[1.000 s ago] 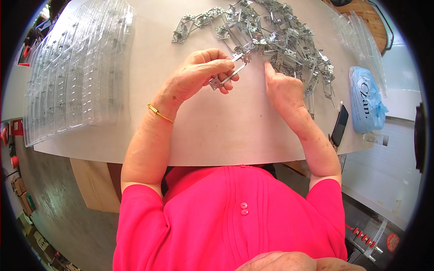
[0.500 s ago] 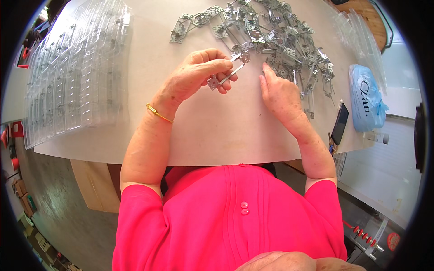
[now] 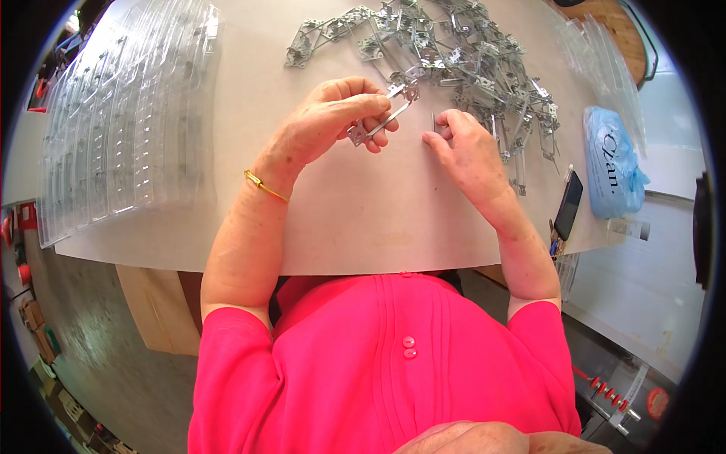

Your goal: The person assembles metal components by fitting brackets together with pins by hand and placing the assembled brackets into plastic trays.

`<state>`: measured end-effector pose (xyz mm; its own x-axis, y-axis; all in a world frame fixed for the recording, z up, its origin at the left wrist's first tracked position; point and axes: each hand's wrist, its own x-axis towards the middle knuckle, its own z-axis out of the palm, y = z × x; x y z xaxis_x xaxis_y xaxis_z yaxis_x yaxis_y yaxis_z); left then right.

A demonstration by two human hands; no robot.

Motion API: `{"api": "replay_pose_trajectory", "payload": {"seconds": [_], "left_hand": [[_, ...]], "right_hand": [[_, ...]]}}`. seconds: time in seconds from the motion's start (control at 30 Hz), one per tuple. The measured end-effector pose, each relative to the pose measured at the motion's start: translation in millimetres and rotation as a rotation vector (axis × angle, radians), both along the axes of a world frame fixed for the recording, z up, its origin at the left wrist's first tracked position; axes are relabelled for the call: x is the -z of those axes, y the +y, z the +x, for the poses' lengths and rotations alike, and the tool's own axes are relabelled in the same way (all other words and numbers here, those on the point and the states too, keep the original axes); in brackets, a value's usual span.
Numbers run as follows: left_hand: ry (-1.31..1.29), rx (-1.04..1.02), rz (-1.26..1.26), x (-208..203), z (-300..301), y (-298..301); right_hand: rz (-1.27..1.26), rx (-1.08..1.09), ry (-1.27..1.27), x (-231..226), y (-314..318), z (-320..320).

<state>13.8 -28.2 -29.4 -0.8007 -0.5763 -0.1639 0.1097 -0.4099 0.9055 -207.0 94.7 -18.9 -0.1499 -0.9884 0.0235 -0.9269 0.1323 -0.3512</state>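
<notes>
My left hand [image 3: 333, 113] pinches a silver metal bracket [image 3: 387, 122] with flat plates at its ends and slim bars between them. It is held just off the near side of a tangled heap of similar metal brackets [image 3: 484, 72]. Closed at the fingertips, my right hand [image 3: 474, 157] has a thin metal pin [image 3: 433, 121] pointing away from its thumb and forefinger. A small gap separates the pin from the bracket. My left fingers cover part of the bracket, and the pin's lower end is hidden.
Clear plastic trays [image 3: 128, 129] are stacked on the left of the pale table [image 3: 363, 227]. At the right lie a dark phone [image 3: 568, 208], a blue plastic bag [image 3: 614, 163] and more clear plastic trays [image 3: 605, 68].
My right hand has drawn back from the edge of the heap, its fingers now curled, with a thin pin showing at the tips. The left hand keeps the bracket in nearly the same place.
</notes>
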Motion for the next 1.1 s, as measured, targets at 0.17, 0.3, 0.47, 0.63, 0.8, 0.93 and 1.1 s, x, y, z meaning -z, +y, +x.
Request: {"api": "replay_pose_trajectory", "payload": {"seconds": [0.17, 0.3, 0.47, 0.63, 0.8, 0.93, 1.1], "left_hand": [[0.012, 0.001, -0.007, 0, -1, 0], [0.005, 0.003, -0.017, 2, -1, 0], [-0.004, 0.006, -0.019, 3, -2, 0], [0.028, -0.008, -0.029, 5, 1, -1], [0.045, -0.021, -0.003, 3, 0, -1], [0.024, -0.015, -0.009, 4, 2, -2], [0.014, -0.010, 0.012, 5, -4, 0]], "right_hand": [[0.006, -0.044, -0.078, 1, 3, -6], [0.059, -0.126, -0.020, -7, -7, -11], [0.418, -0.163, 0.075, -30, -30, -5], [0.463, -0.232, 0.233, -30, -34, 1], [0.350, -0.232, 0.252, -27, -25, -6], [0.230, -0.118, -0.031, -38, -23, -11], [0.181, -0.030, -0.298, -18, -21, -23]]}}
